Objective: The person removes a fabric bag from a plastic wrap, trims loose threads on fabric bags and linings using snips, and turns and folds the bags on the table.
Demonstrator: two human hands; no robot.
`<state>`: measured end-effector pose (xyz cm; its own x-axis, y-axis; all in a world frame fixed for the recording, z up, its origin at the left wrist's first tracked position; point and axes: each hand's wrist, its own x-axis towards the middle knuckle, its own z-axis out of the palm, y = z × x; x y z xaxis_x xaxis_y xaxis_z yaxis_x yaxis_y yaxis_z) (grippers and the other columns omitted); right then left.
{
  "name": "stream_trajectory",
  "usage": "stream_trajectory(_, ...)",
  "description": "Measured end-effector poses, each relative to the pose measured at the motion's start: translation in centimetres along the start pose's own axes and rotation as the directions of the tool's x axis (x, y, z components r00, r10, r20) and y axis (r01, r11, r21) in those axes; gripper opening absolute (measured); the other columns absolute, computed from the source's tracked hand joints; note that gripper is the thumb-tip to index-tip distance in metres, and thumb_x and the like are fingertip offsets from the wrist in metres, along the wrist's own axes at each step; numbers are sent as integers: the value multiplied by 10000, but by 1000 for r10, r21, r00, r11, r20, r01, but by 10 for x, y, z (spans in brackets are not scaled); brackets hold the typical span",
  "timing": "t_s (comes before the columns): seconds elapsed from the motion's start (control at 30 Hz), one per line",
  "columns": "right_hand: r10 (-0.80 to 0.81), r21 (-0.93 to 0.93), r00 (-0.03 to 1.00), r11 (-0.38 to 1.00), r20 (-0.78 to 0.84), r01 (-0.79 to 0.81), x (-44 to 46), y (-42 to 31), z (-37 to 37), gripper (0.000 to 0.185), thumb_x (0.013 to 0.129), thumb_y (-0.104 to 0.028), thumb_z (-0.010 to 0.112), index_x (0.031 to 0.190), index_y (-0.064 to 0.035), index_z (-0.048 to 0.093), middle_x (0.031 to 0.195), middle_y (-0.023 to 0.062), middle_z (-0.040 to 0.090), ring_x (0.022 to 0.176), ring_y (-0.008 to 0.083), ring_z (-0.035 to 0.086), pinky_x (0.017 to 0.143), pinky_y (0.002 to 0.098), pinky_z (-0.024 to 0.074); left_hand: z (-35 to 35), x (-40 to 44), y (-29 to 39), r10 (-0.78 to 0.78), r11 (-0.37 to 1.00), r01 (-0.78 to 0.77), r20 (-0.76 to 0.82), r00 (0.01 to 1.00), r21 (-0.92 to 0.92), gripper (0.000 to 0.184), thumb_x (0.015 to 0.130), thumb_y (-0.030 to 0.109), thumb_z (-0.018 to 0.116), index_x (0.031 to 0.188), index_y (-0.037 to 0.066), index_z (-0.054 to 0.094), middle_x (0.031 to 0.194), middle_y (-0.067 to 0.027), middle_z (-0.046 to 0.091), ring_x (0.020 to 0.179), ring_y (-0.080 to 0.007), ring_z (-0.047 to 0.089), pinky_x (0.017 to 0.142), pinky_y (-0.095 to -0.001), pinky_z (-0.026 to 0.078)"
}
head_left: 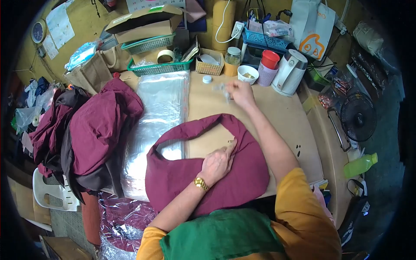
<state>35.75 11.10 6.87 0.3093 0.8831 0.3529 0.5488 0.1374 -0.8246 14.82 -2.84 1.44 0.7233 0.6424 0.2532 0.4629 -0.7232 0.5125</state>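
A maroon cloth bag (186,186) with a wide curved strap lies flat on the brown tabletop (294,125). My left hand (216,164), with a gold watch at the wrist, rests on the bag, its index finger stretched toward a small label (232,141) near the strap's inner edge. Beyond the bag, my right hand (240,93) is closed on a small clear plastic piece (223,90), close to a white bowl (248,74) and a white round lid (206,79).
Clear plastic sleeves (162,95) are stacked left of the bag. Maroon cloth (99,125) is piled farther left. At the back stand a green basket (160,67), a jar (232,56), a purple cup (267,74) and a white kettle (289,73).
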Motion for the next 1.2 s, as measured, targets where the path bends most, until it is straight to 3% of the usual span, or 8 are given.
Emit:
stream_trajectory(0.13,-350,-302,883,918,-312,257,-21,-30,22,144,828,-128,700,843,-31,594,887,131,592,843,279,608,757,398,492,-26,24,1,137,985,-106,-247,959,133,446,860,190,646,1267,44,538,918,-190,614,846,-364,621,735,-463,490)
stream_trajectory(0.27,-148,-580,940,753,309,310,-155,-92,-6,256,831,-227,705,950,-60,553,983,144,523,951,318,532,898,461,396,-67,-21,-44,-182,961,212,-171,968,179,221,840,217,680,858,14,594,825,-188,624,794,-375,616,734,-467,492)
stream_trajectory(0.4,-90,-563,965,797,247,218,-206,-24,-11,417,845,-371,687,1084,-54,561,1133,153,488,1110,341,440,987,498,316,-87,-34,-122,-209,943,302,-461,863,139,119,852,102,652,857,-11,614,828,-203,628,772,-385,625,696,-422,505)
stream_trajectory(0.5,-145,-642,973,733,177,226,-194,-10,-9,454,851,-366,684,1146,-54,536,1188,170,456,1187,345,411,1056,542,270,-116,-16,-72,13,999,3,-382,924,41,133,877,126,645,930,5,650,880,-144,657,796,-360,635,702,-398,504)
stream_trajectory(0.6,-107,-668,987,726,121,161,-181,3,-12,440,873,-361,660,1160,-56,527,1195,177,448,1237,355,388,1115,576,217,-120,-37,-22,130,982,-139,79,988,124,463,920,369,604,1280,78,583,1329,-142,570,1297,-308,485,1111,-470,321)
stream_trajectory(0.8,21,-266,851,954,524,141,-145,15,-64,505,847,-323,694,1257,-92,512,1401,183,402,1330,364,362,1148,511,207,-146,-100,-48,-114,991,82,364,924,102,903,775,649,627,1470,121,397,1559,-163,285,1452,-364,223,1171,-591,91)
stream_trajectory(0.97,-103,-272,726,884,680,381,-212,-44,-128,363,711,-83,708,1052,-68,584,1335,163,467,1273,350,424,1065,443,334,-146,-150,-38,-169,975,135,193,967,175,875,645,354,843,1405,116,481,1445,-175,449,1403,-359,335,1138,-579,218)
stream_trajectory(1.2,-270,-591,839,609,472,528,-242,-28,-121,81,720,3,567,737,-58,517,802,100,493,869,288,535,764,395,407,-121,-144,-54,-58,995,62,-49,997,76,282,576,-32,684,792,46,520,765,-124,506,754,-332,526,688,-426,447)
